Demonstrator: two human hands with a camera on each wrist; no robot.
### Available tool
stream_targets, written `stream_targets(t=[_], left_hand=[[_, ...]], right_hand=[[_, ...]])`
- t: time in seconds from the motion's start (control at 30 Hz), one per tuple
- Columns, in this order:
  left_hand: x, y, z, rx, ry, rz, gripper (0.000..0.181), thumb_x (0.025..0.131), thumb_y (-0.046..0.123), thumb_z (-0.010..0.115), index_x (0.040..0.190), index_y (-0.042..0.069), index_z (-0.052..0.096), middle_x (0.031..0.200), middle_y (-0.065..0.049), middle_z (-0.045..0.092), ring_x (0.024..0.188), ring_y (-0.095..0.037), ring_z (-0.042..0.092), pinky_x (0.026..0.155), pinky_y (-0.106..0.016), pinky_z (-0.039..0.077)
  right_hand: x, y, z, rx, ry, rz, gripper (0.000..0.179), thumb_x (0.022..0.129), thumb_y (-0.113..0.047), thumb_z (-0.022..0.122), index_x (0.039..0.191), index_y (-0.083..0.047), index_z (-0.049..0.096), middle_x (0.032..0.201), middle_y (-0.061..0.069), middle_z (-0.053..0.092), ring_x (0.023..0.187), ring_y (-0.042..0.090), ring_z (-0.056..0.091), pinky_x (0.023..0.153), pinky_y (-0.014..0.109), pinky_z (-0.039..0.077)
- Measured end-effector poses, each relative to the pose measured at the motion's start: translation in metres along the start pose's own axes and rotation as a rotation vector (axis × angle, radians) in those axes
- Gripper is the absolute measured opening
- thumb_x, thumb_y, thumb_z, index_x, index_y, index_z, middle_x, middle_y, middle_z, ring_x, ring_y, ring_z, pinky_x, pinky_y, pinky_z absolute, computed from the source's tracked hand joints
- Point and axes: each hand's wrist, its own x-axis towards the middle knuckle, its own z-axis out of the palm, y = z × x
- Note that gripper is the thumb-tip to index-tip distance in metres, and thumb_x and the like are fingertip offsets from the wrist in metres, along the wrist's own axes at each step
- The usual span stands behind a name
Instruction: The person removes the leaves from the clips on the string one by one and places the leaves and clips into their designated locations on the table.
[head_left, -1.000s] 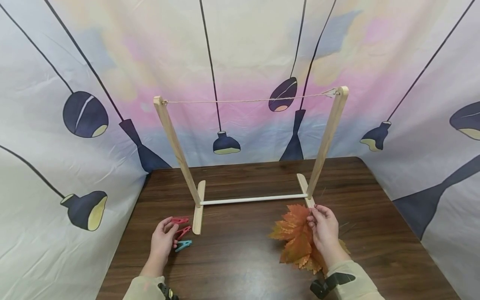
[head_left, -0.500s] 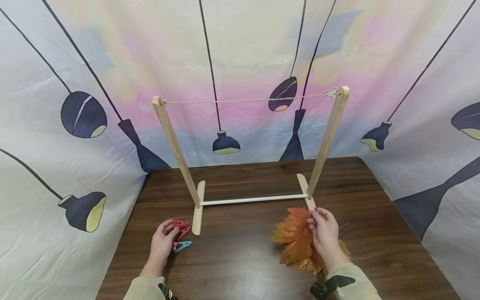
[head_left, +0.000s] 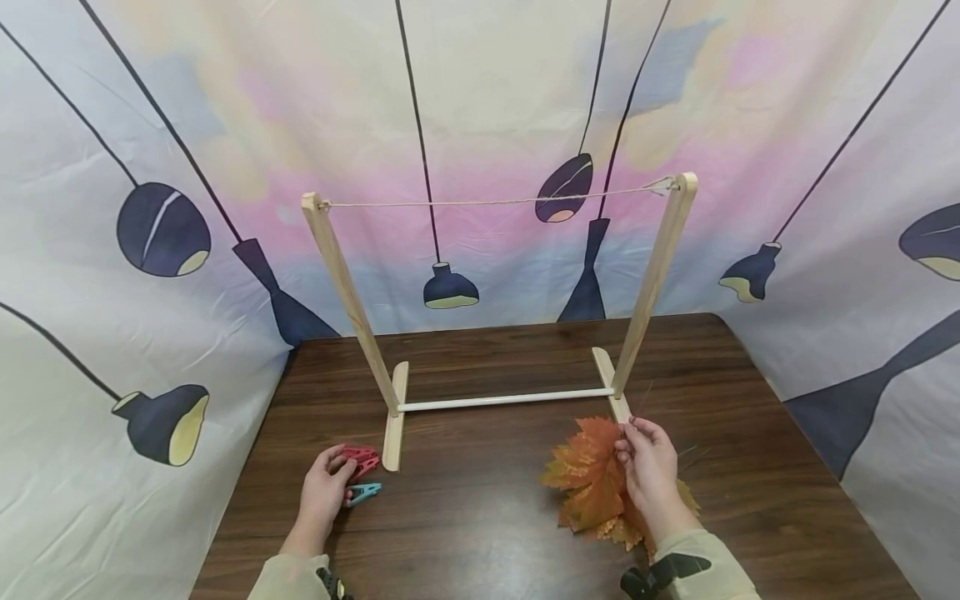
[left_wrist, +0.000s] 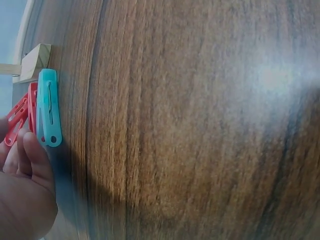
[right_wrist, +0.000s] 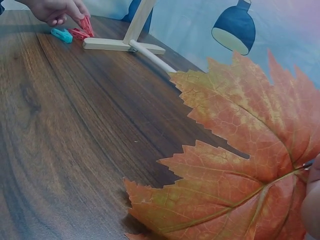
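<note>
At the table's left, my left hand (head_left: 322, 493) pinches a red clothespin (right_wrist: 87, 26) between thumb and fingers, as the right wrist view shows. A second red clothespin (head_left: 367, 465) lies right beside it. Just below that, a teal clothespin (head_left: 364, 493) rests on the wood near the fingertips. On the other side, my right hand (head_left: 649, 462) pinches an orange artificial maple leaf (head_left: 592, 475) near its stem. The leaf is raised a little off the table, with more leaves (head_left: 628, 528) under it, partly hidden by the hand.
A wooden stand with a left post (head_left: 351, 304) and a right post (head_left: 651, 287) is at the back. A string (head_left: 480, 202) runs between the tops, a white rod (head_left: 506, 400) between the feet. Behind the table (head_left: 480, 517) hangs a printed cloth (head_left: 495, 100).
The left hand has lowered slightly, bringing the pinched red clothespin closer to the other red one. The right hand and its leaf have sunk a little.
</note>
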Motion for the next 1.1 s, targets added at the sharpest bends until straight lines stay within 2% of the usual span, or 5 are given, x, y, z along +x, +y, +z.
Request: stream_targets(t=[0.33,0.53,0.87,1.1], left_hand=[[0.003,-0.006,-0.001,0.123,0.022,0.019,0.044,0.096,0.015,0.049,0.136,0.001,0.037,0.126,-0.025,0.046,0.058,-0.016,0.051,0.049,-0.027,0.047],[0.004,-0.009,-0.002,0.195,0.027,0.03,0.045,0.096,0.015,0.05,0.136,0.0,0.038,0.127,-0.024,0.046,0.061,-0.017,0.052,0.051,-0.028,0.047],[0.005,-0.01,-0.002,0.238,0.038,0.041,0.044,0.096,0.014,0.051,0.136,-0.001,0.039,0.125,-0.024,0.046,0.062,-0.017,0.052,0.051,-0.027,0.047],[0.004,-0.011,-0.001,0.26,0.054,0.04,0.044,0.096,0.015,0.051,0.135,-0.001,0.04,0.122,-0.022,0.043,0.065,-0.018,0.052,0.052,-0.026,0.048]], right_hand=[[-0.002,0.0,-0.001,-0.006,0.01,0.006,0.01,0.097,-0.003,0.046,0.106,-0.004,0.042,0.079,-0.003,0.061,0.057,0.005,0.053,0.051,0.016,0.042],[-0.001,0.003,-0.003,0.0,0.008,0.009,0.007,0.097,-0.002,0.046,0.101,-0.007,0.042,0.079,-0.003,0.061,0.056,0.005,0.053,0.05,0.016,0.041],[0.004,0.006,-0.01,-0.017,-0.001,0.036,0.009,0.097,-0.003,0.046,0.102,-0.008,0.04,0.079,-0.005,0.062,0.057,0.004,0.055,0.051,0.015,0.042],[0.006,0.009,-0.017,0.017,-0.014,0.067,0.009,0.097,-0.004,0.046,0.101,-0.008,0.039,0.079,-0.004,0.062,0.057,0.005,0.055,0.052,0.015,0.042]])
